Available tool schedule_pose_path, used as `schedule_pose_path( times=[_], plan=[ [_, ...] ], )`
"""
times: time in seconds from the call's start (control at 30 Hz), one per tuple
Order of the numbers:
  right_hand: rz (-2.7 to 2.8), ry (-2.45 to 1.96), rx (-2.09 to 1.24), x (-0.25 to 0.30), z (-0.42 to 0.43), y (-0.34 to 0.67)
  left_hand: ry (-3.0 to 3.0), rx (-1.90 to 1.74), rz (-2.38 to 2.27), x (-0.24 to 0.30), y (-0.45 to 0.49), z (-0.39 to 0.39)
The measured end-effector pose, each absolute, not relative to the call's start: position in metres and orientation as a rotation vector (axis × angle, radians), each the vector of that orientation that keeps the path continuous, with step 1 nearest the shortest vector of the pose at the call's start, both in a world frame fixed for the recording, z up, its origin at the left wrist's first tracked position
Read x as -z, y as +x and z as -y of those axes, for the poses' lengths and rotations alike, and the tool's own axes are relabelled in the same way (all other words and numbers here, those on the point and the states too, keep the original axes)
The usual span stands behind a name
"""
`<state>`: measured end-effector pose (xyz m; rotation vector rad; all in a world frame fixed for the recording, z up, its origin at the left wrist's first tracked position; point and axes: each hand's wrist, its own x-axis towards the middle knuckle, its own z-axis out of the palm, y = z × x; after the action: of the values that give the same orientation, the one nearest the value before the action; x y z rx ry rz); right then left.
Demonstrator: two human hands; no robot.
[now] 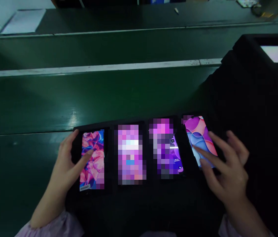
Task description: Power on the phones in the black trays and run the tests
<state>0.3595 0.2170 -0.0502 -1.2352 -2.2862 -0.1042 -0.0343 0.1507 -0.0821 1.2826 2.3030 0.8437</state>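
Several lit phones lie side by side on a black tray (129, 124) in front of me. My left hand (65, 164) rests on the leftmost phone (93, 161), thumb on its pink and blue screen and fingers along its left edge. My right hand (224, 168) is spread open over the rightmost phone (199, 138), with fingertips touching its purple and pink screen. The two middle phones (131, 153) (166, 148) lie untouched between my hands, their screens glowing purple.
The tray sits on a dark green conveyor bench (80, 98) with a white strip (92, 68) running across it. A tall black stack of trays (257, 85) stands at the right. White paper (23, 20) lies at the far left back.
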Motion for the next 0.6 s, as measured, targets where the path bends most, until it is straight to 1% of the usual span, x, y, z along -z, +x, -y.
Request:
schedule_pose_path(
  times=[0.1, 0.23, 0.3, 0.43, 0.5, 0.6],
  plan=[
    [2.452, -0.994, -0.057, 0.050, -0.209, 0.336, 1.389, -0.721, -2.318, 0.086, -0.038, -0.150],
    [2.422, -1.181, -0.065, 0.055, -0.204, 0.312, 1.337, -0.807, -2.332, 0.086, -0.039, -0.150],
    [2.452, -1.150, -0.087, 0.056, -0.199, 0.300, 1.344, -0.831, -2.323, 0.085, -0.039, -0.150],
    [2.649, -0.912, -0.234, 0.054, -0.182, 0.268, 1.388, -0.845, -2.290, 0.087, -0.040, -0.149],
    [2.682, -0.936, -0.247, 0.055, -0.176, 0.254, 1.381, -0.859, -2.293, 0.090, -0.042, -0.148],
    [2.629, -1.079, -0.170, 0.058, -0.173, 0.247, 1.296, -0.915, -2.275, 0.094, -0.047, -0.145]
  ],
)
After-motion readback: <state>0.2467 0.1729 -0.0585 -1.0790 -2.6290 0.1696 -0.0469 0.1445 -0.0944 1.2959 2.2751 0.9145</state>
